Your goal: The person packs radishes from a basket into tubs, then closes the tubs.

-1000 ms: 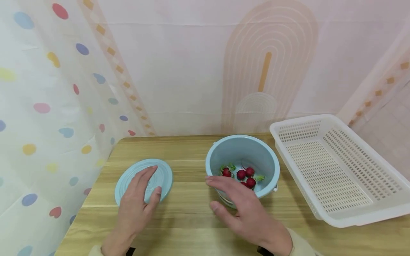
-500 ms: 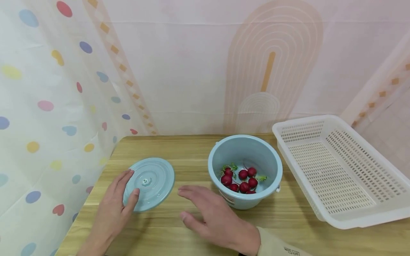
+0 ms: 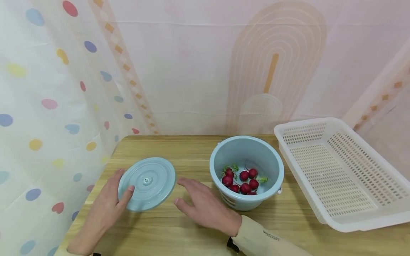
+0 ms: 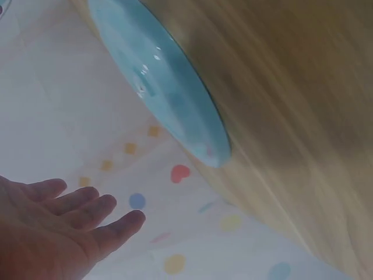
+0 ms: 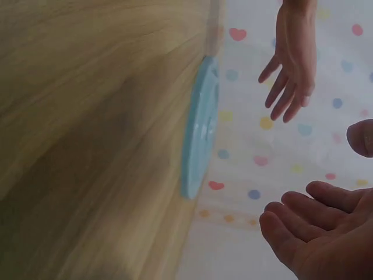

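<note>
A round light-blue lid (image 3: 157, 192) lies flat on the wooden table at the left. My left hand (image 3: 107, 199) hovers by its left edge, fingers extended; the left wrist view shows that hand (image 4: 58, 233) apart from the lid (image 4: 169, 87). On the lid's other side, my right hand (image 3: 205, 208) is held with relaxed fingers and nothing in it. The right wrist view has both hands above the lid (image 5: 201, 128), not touching it. Right of my right hand stands a light-blue bucket (image 3: 279, 167), with several red radishes (image 3: 245, 188) at its bottom, some with green leaves.
A white perforated plastic basket (image 3: 357, 227) stands at the right of the table (image 3: 179, 149), close beside the bucket. Patterned cloth (image 3: 189, 71) hangs behind the table and along its left side.
Both hands have moved left. The right hand has left the front of the bucket and come to the lid's right side. The left hand has shifted from over the lid to its left edge.
</note>
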Tool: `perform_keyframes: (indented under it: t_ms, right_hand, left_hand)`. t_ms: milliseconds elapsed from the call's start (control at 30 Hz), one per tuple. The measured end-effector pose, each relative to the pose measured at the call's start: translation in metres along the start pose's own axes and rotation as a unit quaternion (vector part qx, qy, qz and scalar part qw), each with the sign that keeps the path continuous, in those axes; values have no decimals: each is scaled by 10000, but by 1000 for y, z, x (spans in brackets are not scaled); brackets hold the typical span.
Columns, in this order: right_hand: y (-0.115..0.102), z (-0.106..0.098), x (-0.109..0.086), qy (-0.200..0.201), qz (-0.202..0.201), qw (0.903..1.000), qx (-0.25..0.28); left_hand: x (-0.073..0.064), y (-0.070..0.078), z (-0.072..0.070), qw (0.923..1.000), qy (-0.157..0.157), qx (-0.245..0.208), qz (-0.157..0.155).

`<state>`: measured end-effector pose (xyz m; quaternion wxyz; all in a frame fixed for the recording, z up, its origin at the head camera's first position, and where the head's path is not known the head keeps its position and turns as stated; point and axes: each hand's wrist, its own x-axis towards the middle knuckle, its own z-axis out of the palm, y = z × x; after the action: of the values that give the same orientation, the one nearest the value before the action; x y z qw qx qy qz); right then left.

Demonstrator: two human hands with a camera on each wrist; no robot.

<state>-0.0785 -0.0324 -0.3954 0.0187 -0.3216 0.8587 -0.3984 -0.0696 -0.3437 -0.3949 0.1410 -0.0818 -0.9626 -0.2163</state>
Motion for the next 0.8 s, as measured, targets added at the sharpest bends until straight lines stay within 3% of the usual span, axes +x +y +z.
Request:
perform_keyframes:
  t_ms: [233, 467, 800]
  right_hand:
    - [7, 22, 19, -54, 480, 9970, 600]
    - [6, 41, 36, -247, 945, 9934, 600]
    - [10, 53, 55, -266, 1585, 9824, 955]
  left_hand:
    - [7, -20, 4, 9980, -520, 52, -367]
    - [15, -42, 8, 9884, -1292, -41, -803]
    - [22, -60, 13, 9811, -1658, 85, -992]
